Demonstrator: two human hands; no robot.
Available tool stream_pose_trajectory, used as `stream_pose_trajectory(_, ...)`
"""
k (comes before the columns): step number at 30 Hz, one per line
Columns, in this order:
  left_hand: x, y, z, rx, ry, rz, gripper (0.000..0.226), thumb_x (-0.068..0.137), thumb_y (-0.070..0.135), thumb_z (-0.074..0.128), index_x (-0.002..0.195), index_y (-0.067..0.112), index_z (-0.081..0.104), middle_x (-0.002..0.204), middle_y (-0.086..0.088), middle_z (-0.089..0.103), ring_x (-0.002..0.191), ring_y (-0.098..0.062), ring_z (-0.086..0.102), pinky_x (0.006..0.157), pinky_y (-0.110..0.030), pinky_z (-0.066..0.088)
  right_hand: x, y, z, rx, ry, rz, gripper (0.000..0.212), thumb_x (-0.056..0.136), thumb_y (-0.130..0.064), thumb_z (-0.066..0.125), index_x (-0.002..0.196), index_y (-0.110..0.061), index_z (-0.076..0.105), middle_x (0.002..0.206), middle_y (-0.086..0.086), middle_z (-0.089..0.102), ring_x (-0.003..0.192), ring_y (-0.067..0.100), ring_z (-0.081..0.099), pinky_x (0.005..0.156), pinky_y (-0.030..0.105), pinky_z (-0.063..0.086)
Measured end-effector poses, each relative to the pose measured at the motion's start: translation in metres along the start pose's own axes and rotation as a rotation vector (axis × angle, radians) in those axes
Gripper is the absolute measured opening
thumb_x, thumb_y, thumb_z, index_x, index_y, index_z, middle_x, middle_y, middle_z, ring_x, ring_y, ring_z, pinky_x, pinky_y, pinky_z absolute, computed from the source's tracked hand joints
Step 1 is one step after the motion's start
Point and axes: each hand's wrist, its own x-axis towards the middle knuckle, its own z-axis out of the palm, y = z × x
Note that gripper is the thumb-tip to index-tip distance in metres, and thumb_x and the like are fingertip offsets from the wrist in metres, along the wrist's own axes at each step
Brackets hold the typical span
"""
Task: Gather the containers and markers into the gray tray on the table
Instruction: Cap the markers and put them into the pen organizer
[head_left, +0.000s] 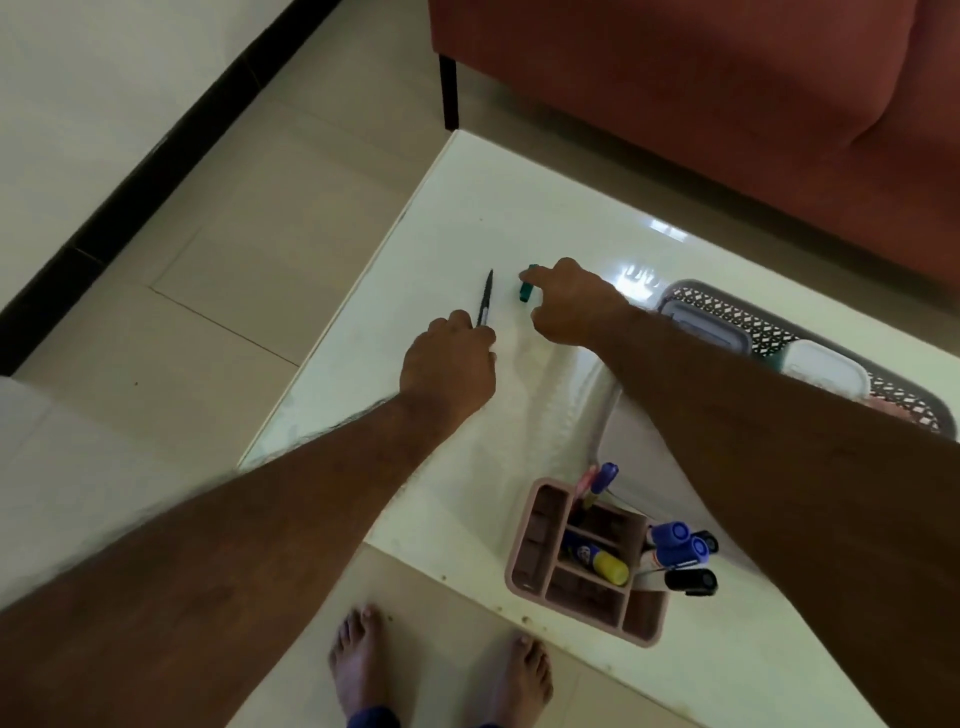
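My left hand pinches the near end of a thin dark pen that lies on the white table. My right hand curls its fingers round a green marker, most of which is hidden by the fingers. The gray lattice tray stands to the right, behind my right forearm, and holds two lidded containers, one clear and one white. A pink divided organizer near the front edge holds blue markers, black markers and a yellow-capped tube.
A red sofa with a black leg stands just beyond the table's far edge. Tiled floor lies to the left, with a black skirting strip. My bare feet stand at the table's near edge.
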Motion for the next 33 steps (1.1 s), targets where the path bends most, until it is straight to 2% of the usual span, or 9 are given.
stream_pose_trajectory(3, -0.007, -0.013, 0.002, -0.083, 0.025, -0.051, 0.025, 0.098, 0.029, 0.047, 0.107, 0.018, 0.067, 0.094, -0.007, 0.059, 0.084, -0.024, 0.06, 0.071, -0.034, 0.053, 0.008, -0.002, 0.003, -0.062, 0.035, -0.003, 0.049, 0.093, -0.033, 0.053, 0.142, -0.028, 0.046, 0.136, 0.009, 0.043, 0.124, 0.031, 0.05, 0.099, 0.04, 0.045)
stream_pose_trajectory(6, -0.016, -0.023, 0.001, -0.218, 0.017, -0.122, 0.018, 0.097, 0.027, 0.05, 0.098, 0.019, 0.066, 0.091, -0.006, 0.057, 0.078, -0.027, 0.06, 0.072, -0.037, 0.054, 0.01, -0.008, 0.002, -0.087, 0.061, -0.001, 0.036, 0.091, -0.041, 0.057, 0.118, -0.018, 0.061, 0.123, 0.008, 0.052, 0.111, 0.029, 0.057, 0.09, 0.036, 0.048)
stream_pose_trajectory(10, -0.027, -0.024, -0.001, -0.352, -0.008, -0.215, 0.004, 0.093, 0.019, 0.055, 0.096, 0.02, 0.052, 0.09, -0.001, 0.058, 0.079, -0.025, 0.058, 0.07, -0.035, 0.048, 0.003, -0.012, 0.004, -0.088, 0.099, 0.008, 0.022, 0.085, -0.012, 0.055, 0.098, -0.013, 0.072, 0.107, 0.005, 0.068, 0.102, 0.027, 0.063, 0.088, 0.035, 0.054)
stream_pose_trajectory(12, -0.03, -0.024, -0.003, -0.428, -0.024, -0.266, 0.019, 0.092, 0.017, 0.057, 0.107, 0.02, 0.046, 0.094, 0.003, 0.06, 0.082, -0.022, 0.058, 0.071, -0.032, 0.043, 0.0, -0.012, 0.005, 0.113, 0.087, 0.072, 0.018, 0.082, -0.005, 0.058, 0.092, -0.011, 0.071, 0.102, 0.008, 0.07, 0.096, 0.029, 0.068, 0.085, 0.04, 0.057)
stream_pose_trajectory(14, -0.032, -0.022, -0.007, -0.487, -0.04, -0.256, 0.033, 0.092, 0.019, 0.059, 0.122, 0.022, 0.045, 0.099, 0.005, 0.061, 0.088, -0.02, 0.059, 0.074, -0.031, 0.043, -0.007, -0.014, -0.003, 0.577, 0.098, 0.185, 0.015, 0.078, -0.002, 0.072, 0.087, -0.01, 0.063, 0.096, 0.011, 0.068, 0.082, 0.028, 0.072, 0.076, 0.044, 0.061)
stream_pose_trajectory(17, -0.036, -0.016, -0.012, -0.488, -0.027, -0.202, 0.037, 0.094, 0.022, 0.056, 0.131, 0.021, 0.05, 0.106, 0.003, 0.06, 0.095, -0.018, 0.059, 0.084, -0.035, 0.048, -0.028, -0.018, -0.024, 1.109, 0.24, 0.275, 0.036, 0.077, 0.0, 0.077, 0.104, -0.01, 0.055, 0.094, 0.01, 0.064, 0.073, 0.021, 0.072, 0.07, 0.039, 0.063)
stream_pose_trajectory(20, -0.042, -0.011, -0.017, -0.478, 0.016, -0.157, 0.028, 0.095, 0.023, 0.053, 0.122, 0.022, 0.058, 0.103, 0.003, 0.056, 0.09, -0.017, 0.057, 0.079, -0.033, 0.048, -0.05, -0.017, -0.038, 1.309, 0.33, 0.216, 0.034, 0.083, -0.003, 0.074, 0.114, -0.01, 0.06, 0.099, 0.014, 0.069, 0.08, 0.021, 0.075, 0.074, 0.038, 0.063)
stream_pose_trajectory(26, -0.053, 0.006, -0.032, -0.499, 0.087, -0.078, 0.027, 0.094, 0.023, 0.052, 0.12, 0.021, 0.059, 0.099, 0.002, 0.055, 0.086, -0.018, 0.054, 0.076, -0.034, 0.047, -0.086, -0.012, -0.043, 1.369, 0.416, 0.117, 0.026, 0.09, -0.007, 0.068, 0.115, -0.007, 0.061, 0.097, 0.014, 0.072, 0.085, 0.023, 0.075, 0.076, 0.038, 0.062)
stream_pose_trajectory(33, -0.066, 0.024, -0.045, -0.483, 0.127, -0.019, 0.029, 0.094, 0.023, 0.054, 0.122, 0.019, 0.06, 0.098, 0.001, 0.056, 0.085, -0.017, 0.054, 0.075, -0.035, 0.05, -0.111, -0.009, -0.044, 1.24, 0.481, 0.105, 0.026, 0.09, -0.008, 0.069, 0.115, -0.01, 0.061, 0.098, 0.009, 0.071, 0.083, 0.016, 0.074, 0.075, 0.033, 0.062)
